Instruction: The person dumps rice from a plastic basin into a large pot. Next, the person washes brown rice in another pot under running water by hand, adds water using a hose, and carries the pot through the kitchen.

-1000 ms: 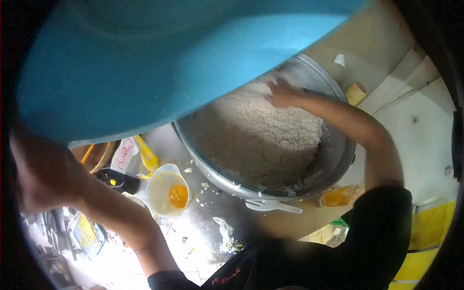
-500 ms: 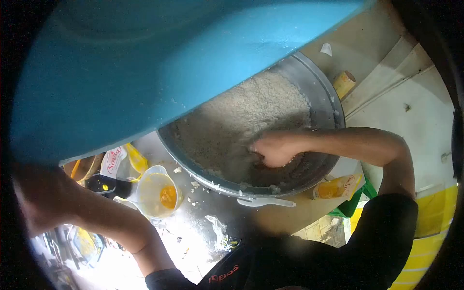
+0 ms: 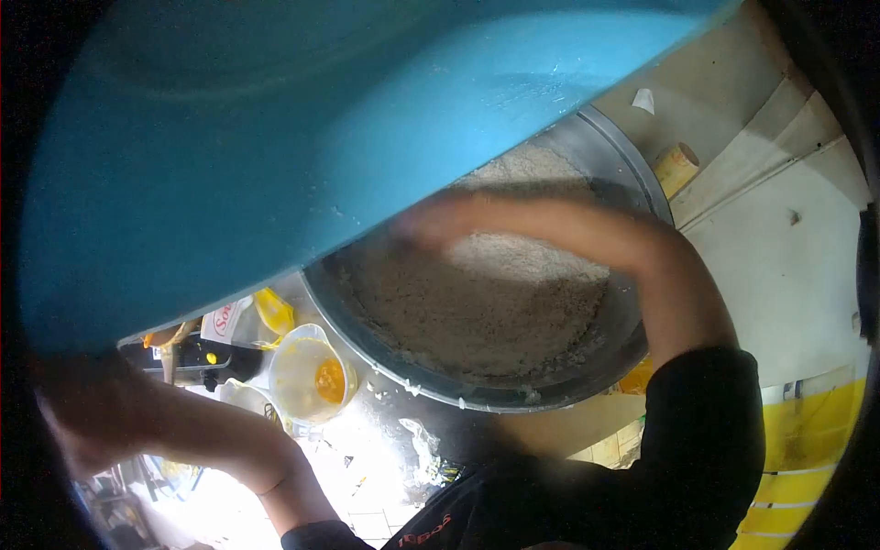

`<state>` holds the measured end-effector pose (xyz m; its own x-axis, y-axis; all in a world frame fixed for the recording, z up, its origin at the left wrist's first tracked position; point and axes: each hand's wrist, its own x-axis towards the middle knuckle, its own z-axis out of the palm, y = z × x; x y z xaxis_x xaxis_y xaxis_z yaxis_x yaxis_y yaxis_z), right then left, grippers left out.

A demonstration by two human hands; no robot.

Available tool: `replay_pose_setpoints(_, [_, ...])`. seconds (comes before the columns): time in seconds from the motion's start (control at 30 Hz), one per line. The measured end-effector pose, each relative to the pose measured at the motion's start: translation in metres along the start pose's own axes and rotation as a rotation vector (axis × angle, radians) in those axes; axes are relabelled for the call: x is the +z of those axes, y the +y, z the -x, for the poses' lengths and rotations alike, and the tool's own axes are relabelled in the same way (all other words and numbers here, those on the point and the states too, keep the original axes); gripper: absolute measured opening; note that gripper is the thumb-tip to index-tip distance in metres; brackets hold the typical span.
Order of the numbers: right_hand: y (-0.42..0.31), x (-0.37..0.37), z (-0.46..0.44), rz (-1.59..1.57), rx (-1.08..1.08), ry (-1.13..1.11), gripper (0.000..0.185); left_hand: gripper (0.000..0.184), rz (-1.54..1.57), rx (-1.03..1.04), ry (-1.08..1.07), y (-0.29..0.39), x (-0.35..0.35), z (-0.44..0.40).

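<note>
A large blue basin [image 3: 275, 137] is tilted on its side and fills the upper left of the view. My left hand [image 3: 78, 412] grips its lower left end; shadow hides most of the fingers. Below the basin's rim stands a wide metal pot [image 3: 632, 174] with a pale, crumbly, grainy mass [image 3: 477, 316] in it. My right hand [image 3: 426, 222] is over the far left part of the pot, close to the basin's rim. Motion smears its fingers.
Left of the pot stands a clear plastic jug [image 3: 307, 376] with orange-yellow residue. Behind it lie a white-and-yellow packet [image 3: 234, 321] and a black tray [image 3: 197, 353]. A yellowish cylinder [image 3: 676, 170] lies beyond the pot on the right. White crumbs dot the pot's near rim.
My right hand has moved up and left from within the crumbly mass toward the basin's rim. The white flat utensil by the pot's near rim no longer shows. The view has shifted slightly.
</note>
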<state>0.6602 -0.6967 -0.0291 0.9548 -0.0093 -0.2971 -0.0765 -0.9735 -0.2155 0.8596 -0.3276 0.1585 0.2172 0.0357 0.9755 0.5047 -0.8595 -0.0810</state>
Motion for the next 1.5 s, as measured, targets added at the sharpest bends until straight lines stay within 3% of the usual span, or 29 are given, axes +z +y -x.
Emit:
replay_pose_setpoints(0.13, [0.083, -0.030, 0.064, 0.097, 0.347, -0.003, 0.069, 0.037, 0.146, 0.026, 0.158, -0.012, 0.007, -0.003])
replay_pose_setpoints(0.23, [0.058, -0.011, 0.148, 0.158, 0.743, -0.076, 0.073, 0.035, 0.156, 0.043, 0.194, -0.016, 0.037, 0.004])
replay_pose_setpoints(0.27, [0.038, -0.008, 0.162, 0.149, 0.821, -0.320, 0.074, 0.034, 0.152, 0.045, 0.203, -0.014, 0.050, 0.004])
replay_pose_setpoints(0.33, [-0.002, -0.005, 0.178, 0.183, 0.607, -0.720, 0.070, 0.032, 0.119, 0.036, 0.155, -0.009, 0.048, 0.004])
replay_pose_setpoints(0.4, [-0.036, -0.022, 0.176, -0.068, 0.540, -0.658, 0.062, 0.028, 0.039, 0.018, -0.038, 0.005, 0.000, 0.004])
replay_pose_setpoints(0.47, [-0.061, -0.050, 0.174, -0.588, 0.694, -0.413, 0.055, 0.024, 0.028, 0.047, -0.117, 0.011, -0.013, 0.009])
replay_pose_setpoints(0.53, [-0.060, -0.032, 0.195, -0.320, 0.536, -0.040, 0.041, 0.022, 0.107, 0.063, -0.025, 0.016, 0.017, 0.010])
replay_pose_setpoints(0.6, [-0.058, 0.011, 0.200, -0.280, 0.312, -0.121, 0.037, 0.021, 0.347, -0.034, 0.028, 0.019, 0.007, 0.013])
replay_pose_setpoints(0.67, [-0.043, 0.043, 0.192, -0.202, 0.078, -0.202, 0.033, 0.019, 0.822, -0.196, 0.065, 0.014, -0.007, 0.013])
replay_pose_setpoints(0.73, [-0.089, 0.005, 0.179, -0.289, 0.238, -0.319, 0.037, 0.018, 1.361, -0.351, 0.122, 0.014, -0.024, 0.010])
replay_pose_setpoints(0.8, [-0.140, -0.057, 0.167, -0.412, 0.466, -0.255, 0.041, 0.017, 1.613, -0.455, 0.165, 0.013, -0.035, 0.007])
replay_pose_setpoints(0.83, [-0.135, -0.064, 0.164, -0.377, 0.460, -0.178, 0.043, 0.017, 1.665, -0.486, 0.175, 0.013, -0.038, 0.006])
replay_pose_setpoints(0.87, [-0.078, -0.002, 0.162, -0.206, 0.187, 0.156, 0.077, 0.016, 1.705, -0.511, 0.193, 0.012, -0.040, 0.005])
replay_pose_setpoints(0.9, [-0.060, -0.011, 0.157, -0.028, 0.245, -0.011, 0.085, 0.016, 1.732, -0.532, 0.202, 0.010, -0.041, 0.005])
replay_pose_setpoints(0.97, [0.000, -0.001, 0.148, -0.190, 0.603, -0.037, 0.090, 0.015, 1.783, -0.561, 0.227, 0.007, -0.045, 0.004])
replay_pose_setpoints(1.03, [0.055, 0.018, 0.119, 0.076, 0.851, -0.007, 0.086, 0.014, 1.817, -0.587, 0.255, 0.006, -0.050, 0.001])
replay_pose_setpoints(1.13, [0.033, 0.017, 0.044, -0.152, 0.823, 0.412, 0.094, 0.014, 1.818, -0.630, 0.285, 0.003, -0.058, -0.003])
replay_pose_setpoints(1.2, [-0.012, 0.006, 0.017, -0.275, 0.564, 0.187, 0.082, 0.014, 1.804, -0.643, 0.292, 0.003, -0.065, -0.005])
replay_pose_setpoints(1.3, [-0.056, 0.028, 0.022, -0.042, 0.112, 0.088, 0.077, 0.022, 1.956, -0.720, 0.322, 0.002, -0.054, -0.003])
replay_pose_setpoints(1.37, [-0.062, 0.036, 0.056, 0.122, 0.039, 0.056, 0.074, 0.021, 1.957, -0.721, 0.291, -0.002, -0.042, 0.001])
replay_pose_setpoints(1.5, [-0.018, 0.031, 0.133, 0.270, 0.196, 0.043, 0.069, 0.022, 1.852, -0.586, 0.192, -0.011, -0.024, 0.004])
